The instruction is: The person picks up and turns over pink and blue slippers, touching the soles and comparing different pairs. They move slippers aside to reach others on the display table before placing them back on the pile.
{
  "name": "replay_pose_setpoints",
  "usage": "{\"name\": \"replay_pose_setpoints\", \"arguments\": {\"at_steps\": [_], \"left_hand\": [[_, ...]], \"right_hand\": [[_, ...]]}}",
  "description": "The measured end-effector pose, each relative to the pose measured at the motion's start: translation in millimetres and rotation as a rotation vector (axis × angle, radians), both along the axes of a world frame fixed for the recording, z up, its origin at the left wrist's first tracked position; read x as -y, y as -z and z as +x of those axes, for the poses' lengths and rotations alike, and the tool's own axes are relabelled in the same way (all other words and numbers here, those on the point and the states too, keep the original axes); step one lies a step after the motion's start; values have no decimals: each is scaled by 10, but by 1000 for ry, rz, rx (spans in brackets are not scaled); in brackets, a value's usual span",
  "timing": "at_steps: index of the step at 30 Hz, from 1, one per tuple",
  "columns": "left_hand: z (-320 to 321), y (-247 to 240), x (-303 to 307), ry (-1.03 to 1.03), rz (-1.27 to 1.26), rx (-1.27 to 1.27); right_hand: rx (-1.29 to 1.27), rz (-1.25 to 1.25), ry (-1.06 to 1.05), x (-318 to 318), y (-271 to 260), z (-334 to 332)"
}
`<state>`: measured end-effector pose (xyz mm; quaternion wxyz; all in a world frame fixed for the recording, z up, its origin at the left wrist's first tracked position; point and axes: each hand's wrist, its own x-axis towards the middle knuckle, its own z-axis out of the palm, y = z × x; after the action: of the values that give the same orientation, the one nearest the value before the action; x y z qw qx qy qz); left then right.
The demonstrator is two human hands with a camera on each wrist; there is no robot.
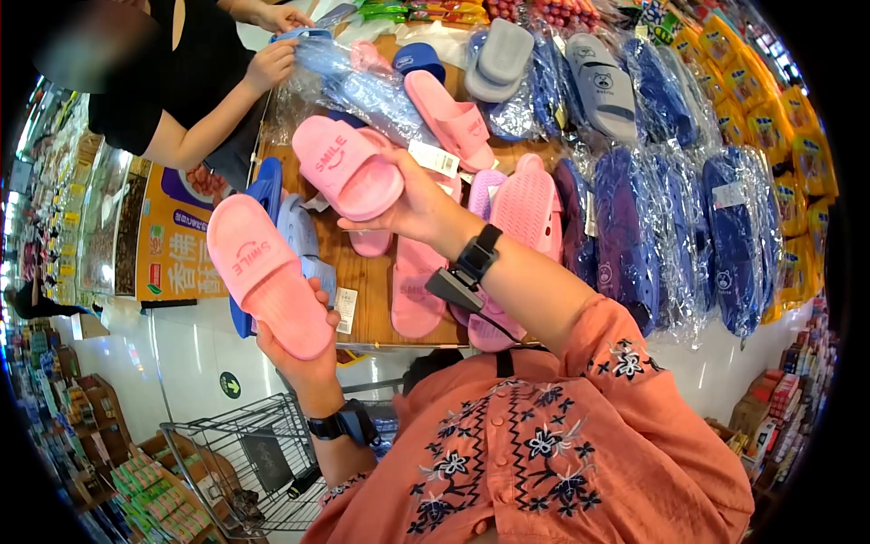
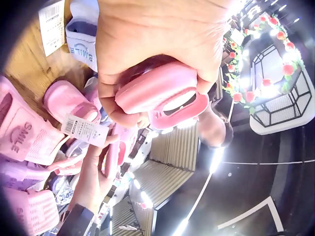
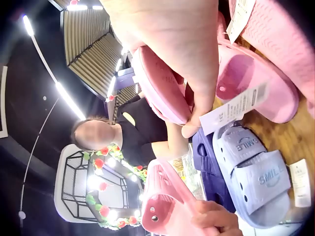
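Observation:
Two pink slippers marked SMILE are held up above the display table. My left hand grips one pink slipper by its heel end, its toe pointing up and away; the left wrist view shows the fingers curled round the heel. My right hand holds the other pink slipper from its near side, and a white price tag hangs beside it. In the right wrist view the thumb and fingers pinch that slipper, with the tag dangling from it.
Below lie more pink slippers and light blue ones on a wooden table. Bagged dark slippers fill the right side. A person in black handles bagged slippers at back left. A shopping cart stands at lower left.

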<state>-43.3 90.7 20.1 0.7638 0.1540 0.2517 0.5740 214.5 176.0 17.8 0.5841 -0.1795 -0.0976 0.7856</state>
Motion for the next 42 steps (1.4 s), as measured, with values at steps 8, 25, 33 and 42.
{"name": "replay_pose_setpoints", "arguments": {"at_steps": [8, 25, 33, 42], "left_hand": [[57, -25, -12, 19, -3, -10], [290, -54, -107, 246, -28, -23], [731, -46, 90, 581, -133, 33], [1203, -16, 299, 977, -214, 127]], "right_hand": [[64, -18, -72, -356, 274, -144], [788, -75, 9, 268, -166, 47], [593, -87, -23, 1227, -501, 317], [192, -28, 127, 1694, -106, 531]]}}
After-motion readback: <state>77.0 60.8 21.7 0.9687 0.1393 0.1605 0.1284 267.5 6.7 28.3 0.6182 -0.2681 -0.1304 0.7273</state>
